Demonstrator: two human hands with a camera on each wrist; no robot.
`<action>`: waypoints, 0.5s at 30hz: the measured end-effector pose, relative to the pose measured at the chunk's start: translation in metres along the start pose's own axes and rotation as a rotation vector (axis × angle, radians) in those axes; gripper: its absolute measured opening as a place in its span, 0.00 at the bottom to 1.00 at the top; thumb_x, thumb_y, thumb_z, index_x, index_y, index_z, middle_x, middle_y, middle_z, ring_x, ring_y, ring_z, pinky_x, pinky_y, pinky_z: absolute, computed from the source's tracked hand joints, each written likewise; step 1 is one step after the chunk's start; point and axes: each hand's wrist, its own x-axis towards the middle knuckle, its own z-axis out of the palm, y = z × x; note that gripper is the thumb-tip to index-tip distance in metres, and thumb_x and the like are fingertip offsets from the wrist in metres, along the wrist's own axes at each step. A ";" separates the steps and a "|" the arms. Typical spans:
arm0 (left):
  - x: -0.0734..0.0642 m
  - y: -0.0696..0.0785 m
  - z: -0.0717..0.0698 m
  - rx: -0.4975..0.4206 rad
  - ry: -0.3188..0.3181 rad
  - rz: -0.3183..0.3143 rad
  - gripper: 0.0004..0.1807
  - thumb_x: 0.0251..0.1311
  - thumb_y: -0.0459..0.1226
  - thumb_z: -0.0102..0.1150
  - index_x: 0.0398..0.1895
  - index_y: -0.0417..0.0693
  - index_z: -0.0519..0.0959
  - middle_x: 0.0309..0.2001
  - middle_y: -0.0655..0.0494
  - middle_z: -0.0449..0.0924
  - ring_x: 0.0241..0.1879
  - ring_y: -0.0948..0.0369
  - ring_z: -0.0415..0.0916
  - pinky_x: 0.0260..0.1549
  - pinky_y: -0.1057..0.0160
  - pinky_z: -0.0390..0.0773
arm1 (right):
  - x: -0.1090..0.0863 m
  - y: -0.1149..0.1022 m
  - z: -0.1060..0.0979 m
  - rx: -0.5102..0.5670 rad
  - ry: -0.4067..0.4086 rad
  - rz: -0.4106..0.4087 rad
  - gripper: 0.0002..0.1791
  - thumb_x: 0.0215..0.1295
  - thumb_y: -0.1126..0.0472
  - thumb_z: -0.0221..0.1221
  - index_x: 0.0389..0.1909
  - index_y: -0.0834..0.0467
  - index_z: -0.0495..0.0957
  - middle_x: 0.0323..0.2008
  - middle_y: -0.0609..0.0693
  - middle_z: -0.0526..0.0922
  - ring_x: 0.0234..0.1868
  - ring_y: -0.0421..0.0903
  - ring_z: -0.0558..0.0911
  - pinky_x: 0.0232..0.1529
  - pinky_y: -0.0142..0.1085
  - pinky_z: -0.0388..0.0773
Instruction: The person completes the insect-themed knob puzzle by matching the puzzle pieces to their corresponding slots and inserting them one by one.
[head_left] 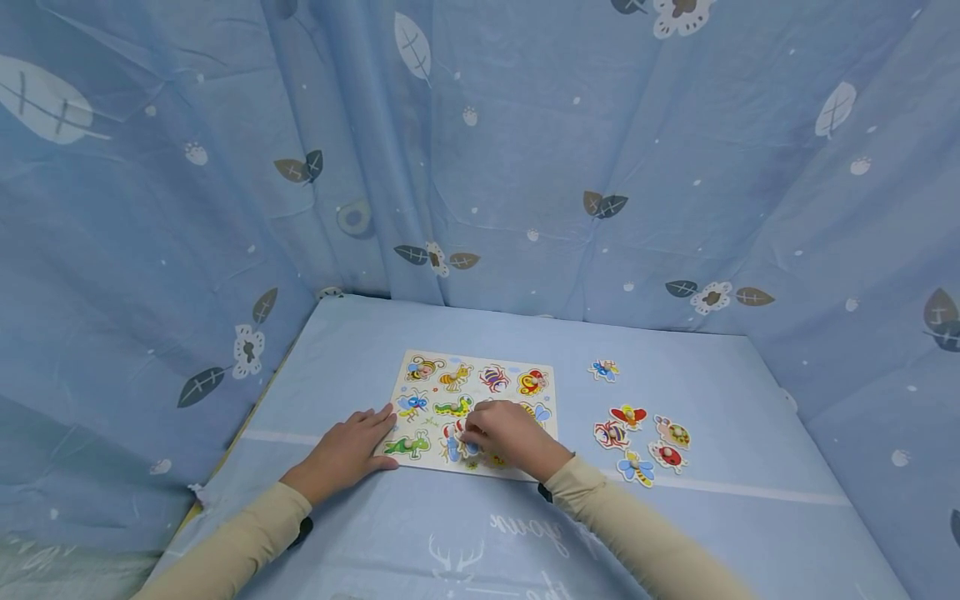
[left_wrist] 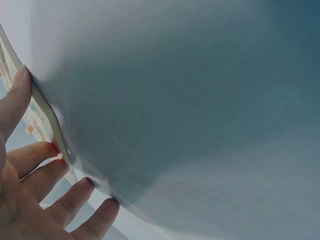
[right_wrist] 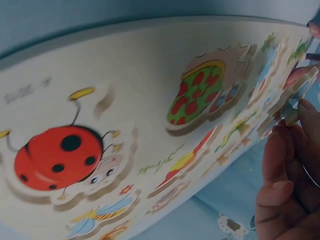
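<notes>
A wooden insect puzzle board (head_left: 480,393) lies on the cloth-covered table. At its left edge, my left hand (head_left: 348,446) rests with fingers spread; in the left wrist view the thumb and fingertips touch the rim. My right hand (head_left: 510,433) is over the lower middle of the board. Seen from the right wrist, it pinches a small puzzle piece (right_wrist: 295,97) by its knob, close over the board. That piece has bluish parts; its picture is mostly hidden by the fingers. Among the printed recesses are a ladybug (right_wrist: 60,160) and a snail (right_wrist: 200,95).
Several loose pieces lie right of the board: a blue fly (head_left: 604,370), a red-winged insect (head_left: 628,417), a spider (head_left: 611,434), a snail piece (head_left: 672,432), a ladybug piece (head_left: 667,455) and a bee (head_left: 636,468). Patterned blue curtains (head_left: 510,167) surround the table.
</notes>
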 end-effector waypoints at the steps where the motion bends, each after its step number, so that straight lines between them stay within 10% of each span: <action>1: 0.000 0.000 0.000 -0.001 0.001 0.001 0.43 0.61 0.56 0.68 0.73 0.39 0.72 0.75 0.43 0.69 0.69 0.40 0.71 0.56 0.38 0.79 | 0.001 -0.002 0.001 -0.004 -0.001 -0.005 0.09 0.71 0.50 0.66 0.32 0.48 0.88 0.29 0.38 0.83 0.27 0.29 0.75 0.31 0.25 0.74; 15: -0.001 0.000 -0.001 -0.002 0.014 0.008 0.42 0.62 0.56 0.68 0.72 0.39 0.72 0.75 0.43 0.70 0.69 0.40 0.72 0.55 0.38 0.80 | 0.017 -0.013 0.021 -0.021 -0.039 -0.011 0.09 0.68 0.51 0.68 0.28 0.47 0.85 0.25 0.36 0.79 0.25 0.31 0.71 0.29 0.25 0.70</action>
